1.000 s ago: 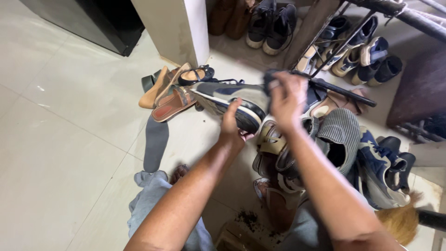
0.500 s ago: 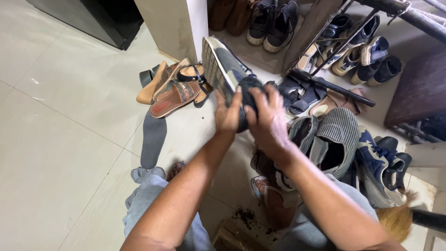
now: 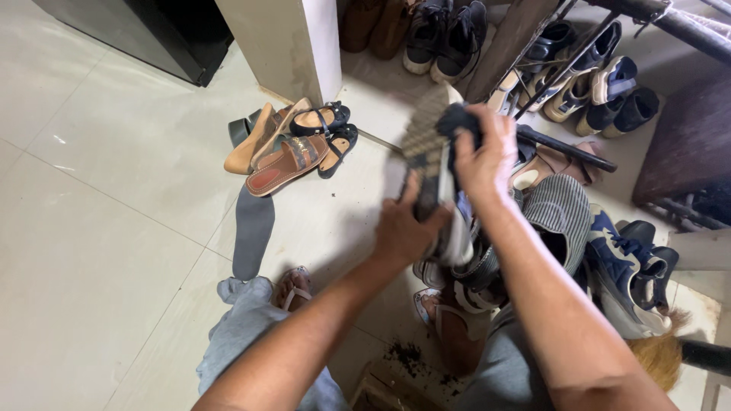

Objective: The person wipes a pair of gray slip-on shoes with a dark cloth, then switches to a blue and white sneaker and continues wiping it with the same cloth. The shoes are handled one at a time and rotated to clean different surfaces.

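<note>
Left hand (image 3: pixel 403 232) gripping upturned sneaker (image 3: pixel 430 164) (sole showing), right hand (image 3: pixel 487 156) pressing dark cloth (image 3: pixel 457 122)

Tiled floor (image 3: pixel 114 228); scattered shoes (image 3: pixel 285 148); insole (image 3: pixel 253 232)

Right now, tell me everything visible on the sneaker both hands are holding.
The sneaker is held up off the floor, tipped on edge with its ribbed, light-coloured sole facing the camera and the toe pointing up and away. A white sole edge shows lower down; the upper is mostly hidden. The left hand grips it from below. The right hand presses a dark cloth against its top end. It looks blurred.
</note>
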